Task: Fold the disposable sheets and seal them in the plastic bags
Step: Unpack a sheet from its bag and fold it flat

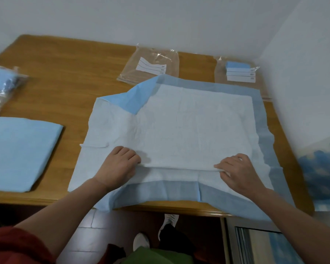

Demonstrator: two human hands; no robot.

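- The disposable sheet (189, 128) lies spread, white padded face up, on the right half of the wooden worktop (65, 77); its near blue border hangs over the front edge, and its far-left corner is turned over, blue backing showing.
- My left hand (118, 166) is curled shut, fingers pinching the near fold line of the sheet at its left.
- My right hand (238, 170) is pinched shut on the same fold line at its right, thumb and fingertips clamped on the raised layer.
- Step in hand, as I judge it: carrying the near edge up and away for the first fold.
- Lift both pinch points level, so that the crease runs parallel to the front edge.
- Flatten the turned corner first; otherwise it may be trapped in the fold.
- Keep the far edge clear of the empty plastic bag (151, 65) it overlaps, so the bag is not dragged.
- The material looks thin and limp; press the crease flat with the palms.
- A folded blue sheet (21, 151) lies at the left, and a filled bag (238, 71) at the far right.
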